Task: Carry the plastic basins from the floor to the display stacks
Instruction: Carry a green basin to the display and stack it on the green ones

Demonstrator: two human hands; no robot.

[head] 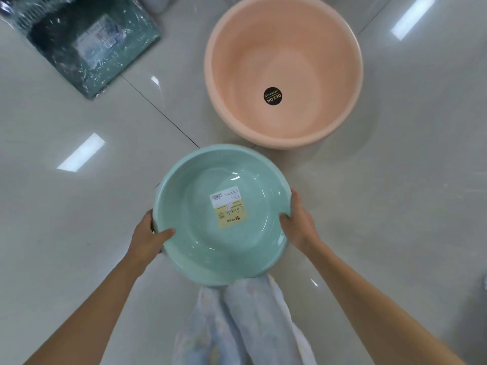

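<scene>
Now both hands grip the green basin (224,241) by its rim: the left hand (150,237) closed on the near-left edge, thumb inside, the right hand (296,222) on the right edge likewise. Ahead of the right hand the peach basin (284,48) sits on the tiled floor (395,180), rims nearly touching. Bare floor lies open beside each hand.

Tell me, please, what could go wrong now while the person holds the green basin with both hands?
1. The left hand and right hand grip only the smooth rim of the green basin, so it may slip.
2. The peach basin stands on the floor just ahead; a step forward could kick it.
3. The glossy tile floor looks slippery, and the held basin hides part of the ground near the feet.
</scene>
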